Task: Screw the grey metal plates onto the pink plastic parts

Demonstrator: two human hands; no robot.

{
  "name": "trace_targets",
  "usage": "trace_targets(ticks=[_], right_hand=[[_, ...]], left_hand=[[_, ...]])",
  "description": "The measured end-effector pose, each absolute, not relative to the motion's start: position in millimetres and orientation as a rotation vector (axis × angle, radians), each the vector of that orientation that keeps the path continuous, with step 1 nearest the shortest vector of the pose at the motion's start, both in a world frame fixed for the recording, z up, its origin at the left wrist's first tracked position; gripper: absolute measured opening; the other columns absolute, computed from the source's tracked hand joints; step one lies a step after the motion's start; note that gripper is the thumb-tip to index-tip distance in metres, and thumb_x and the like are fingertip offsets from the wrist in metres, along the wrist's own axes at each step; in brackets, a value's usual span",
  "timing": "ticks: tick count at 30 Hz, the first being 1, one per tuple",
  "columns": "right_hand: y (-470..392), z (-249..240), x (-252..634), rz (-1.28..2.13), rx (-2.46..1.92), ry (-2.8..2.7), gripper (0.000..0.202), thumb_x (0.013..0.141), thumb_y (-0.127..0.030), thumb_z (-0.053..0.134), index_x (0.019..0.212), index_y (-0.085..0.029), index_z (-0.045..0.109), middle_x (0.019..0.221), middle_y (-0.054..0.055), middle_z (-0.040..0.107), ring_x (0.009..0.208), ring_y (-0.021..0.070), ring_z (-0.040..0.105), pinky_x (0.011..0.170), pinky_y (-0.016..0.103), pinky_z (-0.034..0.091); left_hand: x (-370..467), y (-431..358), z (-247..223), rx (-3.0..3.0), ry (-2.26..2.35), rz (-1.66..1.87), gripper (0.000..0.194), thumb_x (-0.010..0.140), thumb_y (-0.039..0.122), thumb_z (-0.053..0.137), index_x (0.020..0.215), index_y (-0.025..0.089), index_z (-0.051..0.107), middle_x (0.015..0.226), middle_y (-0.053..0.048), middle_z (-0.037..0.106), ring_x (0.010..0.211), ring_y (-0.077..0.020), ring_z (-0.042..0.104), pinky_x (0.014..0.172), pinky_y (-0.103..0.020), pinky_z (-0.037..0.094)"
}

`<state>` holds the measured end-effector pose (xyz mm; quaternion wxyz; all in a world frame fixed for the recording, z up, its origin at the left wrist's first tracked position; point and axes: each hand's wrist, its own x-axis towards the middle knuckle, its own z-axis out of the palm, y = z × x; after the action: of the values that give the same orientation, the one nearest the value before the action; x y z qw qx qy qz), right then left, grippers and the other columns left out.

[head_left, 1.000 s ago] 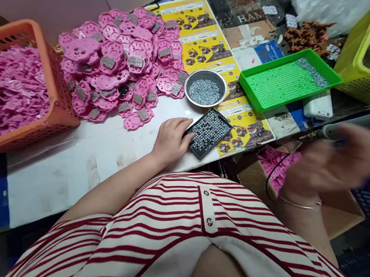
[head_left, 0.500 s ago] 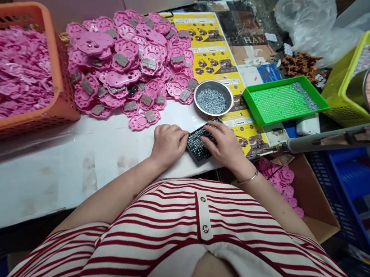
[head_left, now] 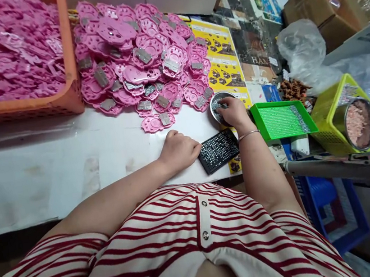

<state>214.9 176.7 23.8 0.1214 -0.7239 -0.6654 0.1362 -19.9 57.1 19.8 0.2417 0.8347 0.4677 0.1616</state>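
Observation:
My left hand (head_left: 180,150) is closed, its thumb and fingertips at the left edge of a black perforated tray (head_left: 219,150). Many tiny shiny metal pieces, which look like screws, lie scattered over that tray, and some seem to sit in its holes. My right hand (head_left: 235,111) reaches into a round metal bowl (head_left: 213,113) just behind the tray. Its fingers are bent and drawn together among the small screws there; how many they grip is hidden. A pink plastic shell (head_left: 158,122) with a metal plate lies near my left hand.
Pink shells (head_left: 146,48) are heaped at the back. An orange basket (head_left: 71,58) of pink parts stands at left. To the right are a green tray (head_left: 283,119) of small metal pieces, a yellow basket (head_left: 333,114) and a grey bar (head_left: 345,163) along the table's side.
My right hand has left the black tray and moved forward into the metal bowl. My left hand stays at the tray's left edge. The camera view has shifted slightly.

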Motion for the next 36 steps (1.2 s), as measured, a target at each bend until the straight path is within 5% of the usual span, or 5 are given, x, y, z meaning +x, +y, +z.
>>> trace_targets(ticks=[10,23,31,36], right_hand=[[180.6,19.1,231.8,0.725,-1.945,-1.423,0.031,0.073,-0.026,0.066,0.101,-0.013,0.072,0.075,0.004,0.066,0.063,0.0116,0.056,0.067,0.036,0.058],[73.0,51.8,200.8,1.082,-1.731,-1.587,0.032,0.073,-0.039,0.076,0.097,-0.018,0.076,0.083,0.005,0.073,0.067,0.0126,0.061,0.065,0.034,0.058],[45.0,49.5,197.5,0.772,-1.740,-1.973,0.021,0.085,-0.029,0.064,0.101,-0.022,0.077,0.109,0.008,0.077,0.104,0.0223,0.070,0.103,0.049,0.054],[14.7,47.4,199.2,0.668,-1.761,-2.150,0.063,0.091,-0.056,0.056,0.137,-0.014,0.059,0.151,0.021,0.052,0.143,0.0330,0.050,0.119,0.060,0.040]], left_hand=[[-21.1,64.1,16.5,2.186,1.329,0.532,0.040,0.096,0.028,0.047,0.072,0.021,0.078,0.077,-0.007,0.077,0.072,-0.0217,0.063,0.090,-0.045,0.037],[-19.8,73.5,7.7,2.006,1.337,0.673,0.032,0.097,0.029,0.052,0.084,0.023,0.081,0.081,-0.004,0.079,0.074,-0.0205,0.062,0.105,-0.048,0.034],[-22.9,71.9,8.3,2.024,1.308,0.660,0.035,0.098,0.032,0.049,0.085,0.023,0.080,0.086,-0.004,0.080,0.077,-0.0205,0.064,0.106,-0.050,0.034],[-23.1,71.1,7.9,1.998,1.298,0.681,0.034,0.098,0.033,0.050,0.085,0.024,0.079,0.087,-0.004,0.080,0.082,-0.0216,0.067,0.109,-0.052,0.032]])
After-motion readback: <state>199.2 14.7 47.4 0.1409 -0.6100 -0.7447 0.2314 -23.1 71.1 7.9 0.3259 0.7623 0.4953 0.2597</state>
